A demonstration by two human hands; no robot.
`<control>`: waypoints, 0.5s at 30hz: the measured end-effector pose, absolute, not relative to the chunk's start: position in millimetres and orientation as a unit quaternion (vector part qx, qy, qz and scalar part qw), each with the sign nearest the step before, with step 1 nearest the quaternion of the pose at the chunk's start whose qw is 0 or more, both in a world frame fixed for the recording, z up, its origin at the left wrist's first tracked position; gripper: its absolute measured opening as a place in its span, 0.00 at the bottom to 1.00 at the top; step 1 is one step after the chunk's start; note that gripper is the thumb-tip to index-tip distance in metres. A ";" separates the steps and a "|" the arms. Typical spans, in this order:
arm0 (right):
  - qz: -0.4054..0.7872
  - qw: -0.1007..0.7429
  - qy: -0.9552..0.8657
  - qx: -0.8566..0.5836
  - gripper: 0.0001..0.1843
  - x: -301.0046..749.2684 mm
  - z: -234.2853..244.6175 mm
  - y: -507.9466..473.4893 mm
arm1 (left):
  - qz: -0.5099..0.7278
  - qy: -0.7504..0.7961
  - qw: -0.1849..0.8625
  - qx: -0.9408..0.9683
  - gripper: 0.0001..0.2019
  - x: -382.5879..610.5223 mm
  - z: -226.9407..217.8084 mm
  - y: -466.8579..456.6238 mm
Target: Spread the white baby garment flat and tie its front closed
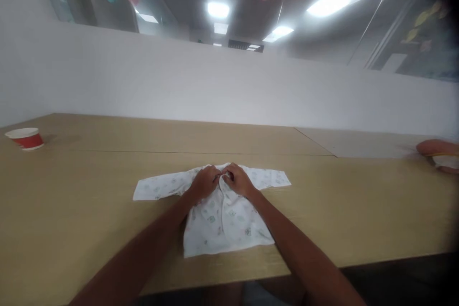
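A small white baby shirt (224, 222) with a pale print lies flat on the wooden table (89, 201), sleeves spread to both sides. My left hand (204, 182) and my right hand (238, 179) meet at the shirt's neckline. Both have curled fingers pinching the fabric at the front opening near the collar. What lies between the fingertips is too small to make out.
A red paper cup (26, 138) with a white rim stands at the table's far left. At the far right edge another person's hand (439, 152) rests on the table beside something white. A white partition wall runs behind the table.
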State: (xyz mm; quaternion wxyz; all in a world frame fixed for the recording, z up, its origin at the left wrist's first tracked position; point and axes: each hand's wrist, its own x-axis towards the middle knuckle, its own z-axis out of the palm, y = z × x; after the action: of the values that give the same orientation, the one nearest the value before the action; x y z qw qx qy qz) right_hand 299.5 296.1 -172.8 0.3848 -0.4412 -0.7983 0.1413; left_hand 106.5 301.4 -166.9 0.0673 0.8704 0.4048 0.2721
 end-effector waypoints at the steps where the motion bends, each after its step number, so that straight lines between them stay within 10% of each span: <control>1: 0.142 0.380 -0.800 -0.443 0.06 299.7 -172.5 296.0 | 0.278 0.406 0.075 0.867 0.13 107.1 -166.6 302.1; 15: 0.169 0.441 -0.770 -0.429 0.09 300.2 -173.0 292.8 | 0.339 0.362 0.153 0.855 0.15 108.4 -172.9 311.5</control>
State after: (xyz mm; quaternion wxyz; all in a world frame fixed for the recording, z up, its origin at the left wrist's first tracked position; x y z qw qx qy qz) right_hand 300.2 292.8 -173.0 0.4412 -0.4288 -0.7701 0.1688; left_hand 108.4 311.5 -172.9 0.1532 0.8549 0.3617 0.3388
